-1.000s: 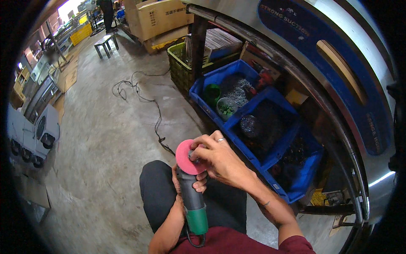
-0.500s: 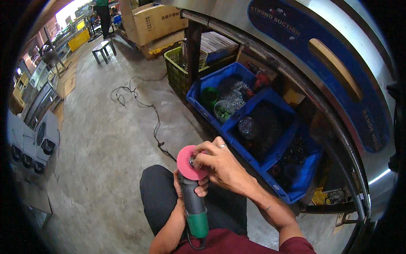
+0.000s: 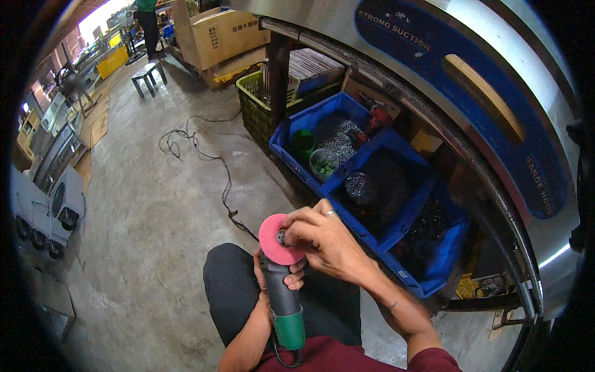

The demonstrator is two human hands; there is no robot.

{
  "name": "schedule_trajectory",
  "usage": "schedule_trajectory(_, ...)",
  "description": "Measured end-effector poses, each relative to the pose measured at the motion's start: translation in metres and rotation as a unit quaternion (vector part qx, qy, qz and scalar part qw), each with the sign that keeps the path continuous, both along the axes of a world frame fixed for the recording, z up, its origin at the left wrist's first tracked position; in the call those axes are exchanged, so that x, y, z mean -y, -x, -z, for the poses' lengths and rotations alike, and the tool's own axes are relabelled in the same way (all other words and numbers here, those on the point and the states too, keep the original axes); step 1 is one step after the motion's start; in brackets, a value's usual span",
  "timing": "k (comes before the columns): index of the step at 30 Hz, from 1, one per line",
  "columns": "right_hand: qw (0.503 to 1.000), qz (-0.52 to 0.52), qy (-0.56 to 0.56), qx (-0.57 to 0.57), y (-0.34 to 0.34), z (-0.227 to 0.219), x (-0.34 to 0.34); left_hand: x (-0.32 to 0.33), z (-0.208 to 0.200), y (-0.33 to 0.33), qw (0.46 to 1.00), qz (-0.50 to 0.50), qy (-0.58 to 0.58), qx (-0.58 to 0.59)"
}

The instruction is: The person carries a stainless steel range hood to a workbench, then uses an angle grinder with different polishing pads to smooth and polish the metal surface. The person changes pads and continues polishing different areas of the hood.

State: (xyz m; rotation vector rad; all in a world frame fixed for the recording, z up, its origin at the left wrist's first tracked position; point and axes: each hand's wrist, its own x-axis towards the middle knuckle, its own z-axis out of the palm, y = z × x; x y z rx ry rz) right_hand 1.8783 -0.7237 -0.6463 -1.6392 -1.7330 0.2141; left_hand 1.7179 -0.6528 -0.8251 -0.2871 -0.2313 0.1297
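An angle grinder [image 3: 285, 304] with a dark grey body and a green rear end stands upright over my lap, its head away from me. On its head sits a pink disc [image 3: 271, 240], facing up. My left hand [image 3: 294, 277] is wrapped round the grinder's body just below the disc, fingers showing on the right side. My right hand [image 3: 325, 242] reaches over the disc from the right. Its thumb and fingers pinch the metal nut [image 3: 281, 238] at the disc's centre; the fingertips partly hide it.
Blue bins [image 3: 372, 198] with small metal parts and cups stand at the right, under a steel range hood [image 3: 471, 37]. A yellow-green crate [image 3: 251, 111] is behind them. A black cord [image 3: 227, 186] trails over the floor. Farther off are a low stool [image 3: 149, 74], a cardboard box [image 3: 226, 37] and a person [image 3: 147, 28].
The right hand's fingers have shifted slightly around the nut at the disc's centre. The left hand and the grinder stay in place. The view has tilted a little.
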Motion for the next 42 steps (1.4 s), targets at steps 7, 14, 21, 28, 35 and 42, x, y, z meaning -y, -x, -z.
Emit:
schedule_trajectory(7,0.993,0.034,0.051,0.098,0.012,-0.005,0.001,0.005,-0.002,0.001,1.000,-0.006,0.004,0.003)
schedule_trajectory(14,0.998,0.051,0.002,0.036,0.009,-0.015,0.005,0.002,-0.010,0.003,1.000,0.002,-0.019,-0.025)
schedule_trajectory(21,0.997,0.016,0.041,0.059,0.015,-0.002,0.005,0.004,-0.005,0.002,0.999,-0.015,-0.026,-0.020)
schedule_trajectory(28,0.998,0.031,0.059,0.008,0.013,-0.016,0.010,0.003,-0.011,0.004,0.998,-0.005,-0.037,-0.054)
schedule_trajectory(35,0.998,0.038,0.040,-0.002,0.015,0.013,0.011,0.005,-0.010,-0.002,0.998,-0.015,-0.059,-0.032)
schedule_trajectory(42,0.995,0.061,0.022,0.072,0.013,0.019,0.008,0.005,-0.003,0.001,0.999,0.013,-0.003,-0.043)
